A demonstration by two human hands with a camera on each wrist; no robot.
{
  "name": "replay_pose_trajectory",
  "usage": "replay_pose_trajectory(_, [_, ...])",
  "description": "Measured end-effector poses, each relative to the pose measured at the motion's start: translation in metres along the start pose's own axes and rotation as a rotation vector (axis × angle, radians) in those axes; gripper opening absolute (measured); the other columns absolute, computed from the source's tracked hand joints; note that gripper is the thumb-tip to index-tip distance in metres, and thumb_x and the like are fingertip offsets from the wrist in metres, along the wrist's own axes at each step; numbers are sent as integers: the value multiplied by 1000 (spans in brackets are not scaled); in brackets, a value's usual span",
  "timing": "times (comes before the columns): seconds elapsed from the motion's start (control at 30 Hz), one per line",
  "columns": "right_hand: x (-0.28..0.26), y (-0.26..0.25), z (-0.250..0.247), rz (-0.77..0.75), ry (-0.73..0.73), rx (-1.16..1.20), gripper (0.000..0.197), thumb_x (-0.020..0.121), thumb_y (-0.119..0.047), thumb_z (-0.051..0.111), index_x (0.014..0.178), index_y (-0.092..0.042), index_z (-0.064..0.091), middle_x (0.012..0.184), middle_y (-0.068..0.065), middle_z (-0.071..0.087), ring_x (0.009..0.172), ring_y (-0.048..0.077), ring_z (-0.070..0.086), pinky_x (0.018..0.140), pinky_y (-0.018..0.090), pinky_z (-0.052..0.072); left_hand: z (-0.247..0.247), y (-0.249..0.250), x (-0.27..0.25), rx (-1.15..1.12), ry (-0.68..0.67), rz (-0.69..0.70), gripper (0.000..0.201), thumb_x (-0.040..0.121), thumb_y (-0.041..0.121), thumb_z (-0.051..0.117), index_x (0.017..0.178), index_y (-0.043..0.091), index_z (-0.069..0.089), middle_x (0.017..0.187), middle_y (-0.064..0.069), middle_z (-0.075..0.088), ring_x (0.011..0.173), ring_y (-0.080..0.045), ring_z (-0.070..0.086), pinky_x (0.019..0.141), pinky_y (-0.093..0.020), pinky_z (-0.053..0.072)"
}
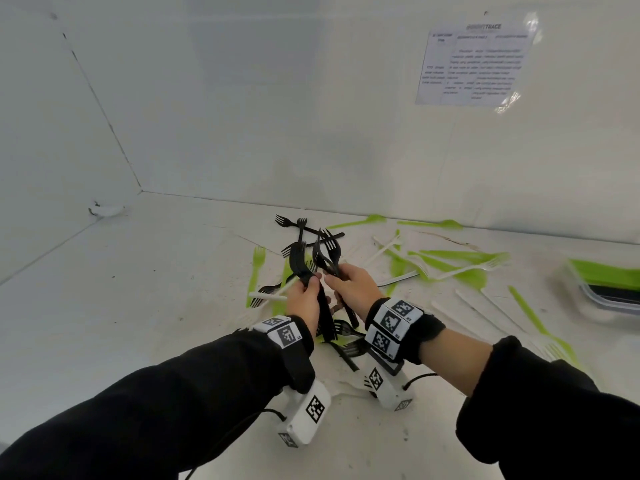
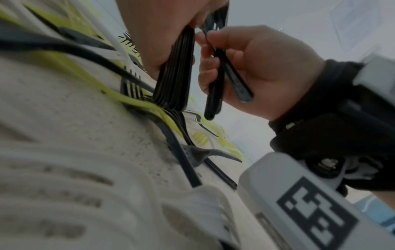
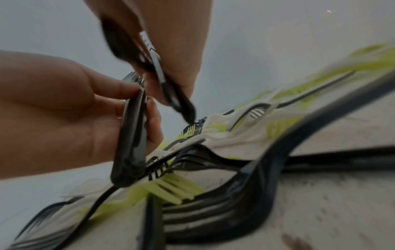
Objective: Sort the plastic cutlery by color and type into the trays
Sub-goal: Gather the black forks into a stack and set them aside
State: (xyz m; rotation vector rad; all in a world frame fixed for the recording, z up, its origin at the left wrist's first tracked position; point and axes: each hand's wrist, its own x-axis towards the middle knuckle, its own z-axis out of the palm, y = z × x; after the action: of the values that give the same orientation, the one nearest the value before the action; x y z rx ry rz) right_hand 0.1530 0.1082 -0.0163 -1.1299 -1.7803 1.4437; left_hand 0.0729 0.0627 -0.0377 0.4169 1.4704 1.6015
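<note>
- The left hand (image 1: 304, 299) grips a thick, upright bundle of black plastic forks (image 1: 299, 265), handles lined up in the palm and tines at the top.
- The right hand (image 1: 349, 287) is curled round a smaller clutch of black forks (image 1: 327, 252), held just beside the left bundle, the two nearly touching; it looks as though the smaller lot is about to join the bigger one.
- Judging by the scatter, the sort is only partly done: black forks are being gathered, but none in the hands has reached a tray yet.
- More loose black forks (image 1: 304, 226) lie on the white bench (image 1: 156, 271), some behind the hands and some under the wrists.
- Lime-green plastic cutlery (image 1: 450, 259) and white plastic cutlery (image 1: 460, 271) sprawl to the right, overlapping and unsorted.
- At the far right edge sits a clear plastic tray (image 1: 609, 299) with green pieces on top and something dark beneath; only part of it shows, so how full it is cannot be told.
- For room, the bench's left side lies bare of cutlery, with the white wall (image 1: 242, 116) close behind and a corner at the left.
- The way to the tray crosses the green and white litter, so a carry over the top looks safer than a slide.
</note>
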Motion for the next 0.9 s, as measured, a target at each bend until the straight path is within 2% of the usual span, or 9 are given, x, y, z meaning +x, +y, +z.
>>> replay_pose_trajectory(0.1, [-4, 4, -9, -44, -17, -16, 14, 91, -16, 57, 102, -8, 62, 68, -6, 53, 58, 7, 52, 53, 16, 42, 7, -4, -5, -35, -23, -13, 19, 101, 19, 39, 104, 10, 55, 86, -9, 58, 67, -20, 55, 55, -29, 50])
replay_pose_trajectory(0.17, [-7, 5, -11, -60, -71, -59, 22, 94, -17, 52, 111, -8, 62, 81, -5, 59, 72, 9, 56, 65, 18, 46, 11, -5, -8, -68, -25, -20, 21, 100, 20, 40, 108, 9, 55, 90, -11, 60, 70, -21, 58, 50, -26, 49])
replay_pose_trajectory(0.23, [-11, 7, -14, -65, -100, -46, 25, 94, -12, 50, 115, -7, 62, 88, -1, 61, 79, 13, 57, 74, 23, 47, 13, -6, -12, -89, -23, -21, 21, 99, 18, 42, 111, 7, 56, 93, -12, 61, 75, -22, 60, 58, -29, 52])
replay_pose_trajectory(0.33, [-17, 12, -19, -85, -56, -32, 26, 89, -7, 55, 113, -10, 63, 81, -1, 61, 72, 10, 55, 62, 18, 45, 15, -10, -17, -87, -41, -18, 20, 99, 16, 44, 111, 6, 57, 103, -15, 63, 86, -22, 62, 73, -34, 52])
replay_pose_trajectory(0.57, [-22, 18, -28, -132, -78, -92, 28, 88, -6, 58, 116, -8, 61, 87, -4, 60, 70, 4, 54, 61, 16, 44, 19, -14, -27, -95, -73, -21, 21, 101, 16, 39, 112, 9, 55, 96, -8, 63, 85, -19, 61, 70, -31, 49])
replay_pose_trajectory(0.67, [-24, 13, -27, -57, -129, -51, 19, 93, -10, 48, 109, -17, 57, 73, -8, 52, 61, 6, 48, 59, 19, 42, 18, -16, -27, -98, -24, -21, 23, 101, 19, 39, 115, 7, 53, 87, -7, 58, 76, -18, 55, 67, -30, 46])
replay_pose_trajectory(0.77, [-23, 10, -23, -23, -113, -39, 18, 95, -7, 42, 104, -18, 54, 68, -5, 48, 58, 9, 46, 59, 23, 42, 16, -14, -26, -112, -7, -39, 17, 100, 18, 40, 105, 8, 52, 80, -6, 51, 68, -18, 51, 60, -30, 42])
replay_pose_trajectory(0.83, [-22, 11, -16, -52, -95, -87, 18, 94, -8, 46, 103, -14, 61, 72, -2, 56, 64, 14, 53, 67, 31, 48, 14, -10, -26, -142, -33, -71, 15, 99, 18, 41, 100, 12, 55, 89, -9, 59, 76, -20, 57, 62, -30, 45])
replay_pose_trajectory(0.9, [-19, 12, -10, -73, -50, -136, 20, 91, -13, 53, 105, -14, 66, 84, 4, 66, 80, 22, 62, 83, 40, 50, 12, -7, -27, -144, -53, -85, 19, 99, 18, 42, 108, 11, 56, 101, -12, 62, 84, -21, 60, 64, -31, 47])
